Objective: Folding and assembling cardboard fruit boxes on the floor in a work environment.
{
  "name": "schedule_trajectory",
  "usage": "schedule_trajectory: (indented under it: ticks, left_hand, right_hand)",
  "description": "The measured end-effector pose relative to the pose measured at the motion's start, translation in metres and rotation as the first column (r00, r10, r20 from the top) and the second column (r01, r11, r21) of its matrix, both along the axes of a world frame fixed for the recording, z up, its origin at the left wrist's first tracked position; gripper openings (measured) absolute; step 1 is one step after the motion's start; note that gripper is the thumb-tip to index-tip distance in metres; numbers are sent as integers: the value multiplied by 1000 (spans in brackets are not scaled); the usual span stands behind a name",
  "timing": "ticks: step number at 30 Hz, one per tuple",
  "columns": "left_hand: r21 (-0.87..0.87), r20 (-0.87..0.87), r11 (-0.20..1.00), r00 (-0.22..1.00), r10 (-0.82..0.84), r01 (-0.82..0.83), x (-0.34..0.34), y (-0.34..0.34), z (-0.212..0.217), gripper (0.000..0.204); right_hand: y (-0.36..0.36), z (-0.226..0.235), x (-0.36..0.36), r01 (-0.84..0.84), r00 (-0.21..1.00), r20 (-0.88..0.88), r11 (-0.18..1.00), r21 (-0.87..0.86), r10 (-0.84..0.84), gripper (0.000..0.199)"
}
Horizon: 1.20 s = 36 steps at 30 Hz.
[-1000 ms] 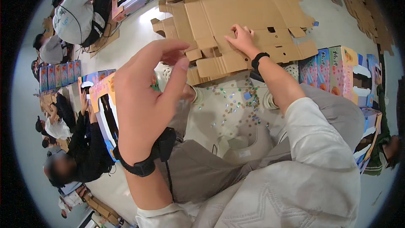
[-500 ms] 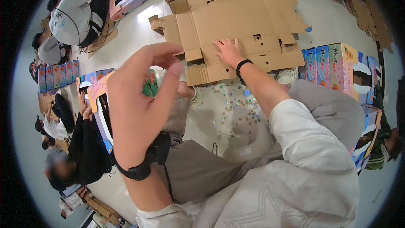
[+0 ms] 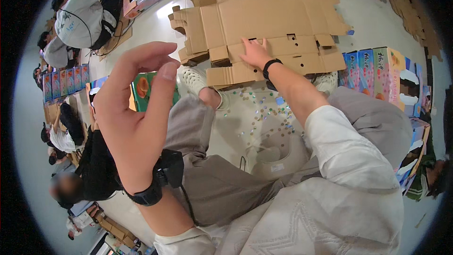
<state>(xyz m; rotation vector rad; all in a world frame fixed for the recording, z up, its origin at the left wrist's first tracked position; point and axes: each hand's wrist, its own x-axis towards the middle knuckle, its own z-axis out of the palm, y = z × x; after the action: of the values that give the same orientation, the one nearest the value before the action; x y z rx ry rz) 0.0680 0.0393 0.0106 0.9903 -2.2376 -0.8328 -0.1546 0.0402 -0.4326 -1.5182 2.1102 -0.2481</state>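
Note:
A flat-laid, die-cut brown cardboard box sheet (image 3: 264, 16) with creases, small holes and side flaps lies on the floor in front of me. My right hand (image 3: 257, 55) rests on its near part, palm down and fingers spread, holding nothing. Raised close to the camera on the left is my left hand (image 3: 134, 89), apart from the cardboard. Its fingers curve towards the thumb with a gap between the tips, and nothing shows between them. Small tabs (image 3: 219, 55) stand folded up at the sheet's near left edge.
Small round scraps (image 3: 271, 113) litter the floor between my feet, by a pale plastic stool (image 3: 278, 158). Colourful printed boxes (image 3: 373, 75) stand at right, and a green box (image 3: 144, 89) is behind my left hand. People (image 3: 82, 14) sit at left among more boxes.
My left hand has moved left, away from the cardboard's near left edge, uncovering my left shoe and the green box. My right hand stays on the cardboard, which has shifted slightly in view.

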Motion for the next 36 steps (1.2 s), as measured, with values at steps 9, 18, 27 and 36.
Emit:
schedule_trajectory:
  ticks: [9,18,27,36]
  left_hand:
    - [4,37,1000,999,29,-30,-12,6,3,17]
    - [17,105,1000,994,6,-7,-21,13,4,20]
    - [55,109,998,994,-33,27,-23,16,2,23]
    - [42,154,997,985,-71,66,-35,15,2,17]
  right_hand:
    - [-13,16,49,189,978,-109,976,109,-178,135]
    - [-20,12,50,249,966,-111,958,143,-235,134]
    - [-21,13,44,213,975,-78,973,89,-207,127]
    - [-14,-3,10,83,996,15,992,92,-85,121]
